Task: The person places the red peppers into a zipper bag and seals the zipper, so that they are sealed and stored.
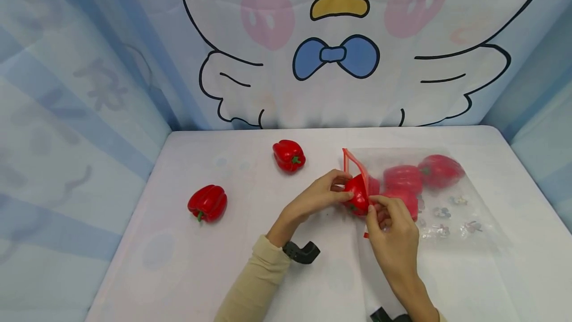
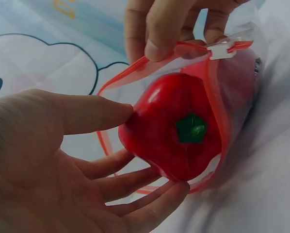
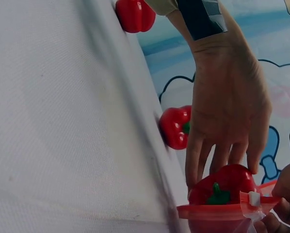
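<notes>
A clear zip bag (image 1: pixel 473 215) with a red rim lies on the right of the table, several red bell peppers (image 1: pixel 441 171) inside. At its mouth, my left hand (image 1: pixel 318 194) grips another red bell pepper (image 2: pixel 159 131), thumb on one side and fingers on the other. That pepper sits partly within the opening, green stem facing out. My right hand (image 1: pixel 396 235) pinches the bag's red rim (image 2: pixel 215 92) near a white slider (image 2: pixel 221 51). The right wrist view shows the left hand (image 3: pixel 230 102) reaching down over the pepper (image 3: pixel 232 182).
Two loose red bell peppers lie to the left on the white table (image 1: pixel 268 222): one nearer the back (image 1: pixel 289 156), the other farther left (image 1: pixel 207 203). A printed cloth (image 1: pixel 277 88) hangs behind the table. Each wrist wears a black band (image 1: pixel 301 252).
</notes>
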`<state>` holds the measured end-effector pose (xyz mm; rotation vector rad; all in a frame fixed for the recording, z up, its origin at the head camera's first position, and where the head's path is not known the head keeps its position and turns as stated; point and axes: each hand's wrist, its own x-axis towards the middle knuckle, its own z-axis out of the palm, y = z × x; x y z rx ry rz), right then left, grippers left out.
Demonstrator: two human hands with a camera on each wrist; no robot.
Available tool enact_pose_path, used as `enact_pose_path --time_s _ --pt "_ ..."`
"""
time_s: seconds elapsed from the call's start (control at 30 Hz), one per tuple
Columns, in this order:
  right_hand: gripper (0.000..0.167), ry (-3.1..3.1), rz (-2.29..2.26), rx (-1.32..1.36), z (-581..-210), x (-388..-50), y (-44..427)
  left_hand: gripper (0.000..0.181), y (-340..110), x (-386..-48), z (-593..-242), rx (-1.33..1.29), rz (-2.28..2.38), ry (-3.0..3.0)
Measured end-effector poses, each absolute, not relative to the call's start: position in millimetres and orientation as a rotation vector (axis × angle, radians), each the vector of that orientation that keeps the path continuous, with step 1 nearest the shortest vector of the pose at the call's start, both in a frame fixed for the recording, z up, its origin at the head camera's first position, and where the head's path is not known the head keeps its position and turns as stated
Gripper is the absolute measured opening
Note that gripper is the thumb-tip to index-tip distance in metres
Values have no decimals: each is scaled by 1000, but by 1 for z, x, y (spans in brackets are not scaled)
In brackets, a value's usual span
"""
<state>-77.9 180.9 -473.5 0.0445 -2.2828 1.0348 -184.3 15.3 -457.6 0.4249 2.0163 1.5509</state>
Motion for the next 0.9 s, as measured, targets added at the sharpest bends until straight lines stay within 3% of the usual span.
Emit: enact_pose_path --time_s 0.9 --pt "24 -2273 1017 52 -474 -78 182 46 31 -181 -475 598 1539 1978"
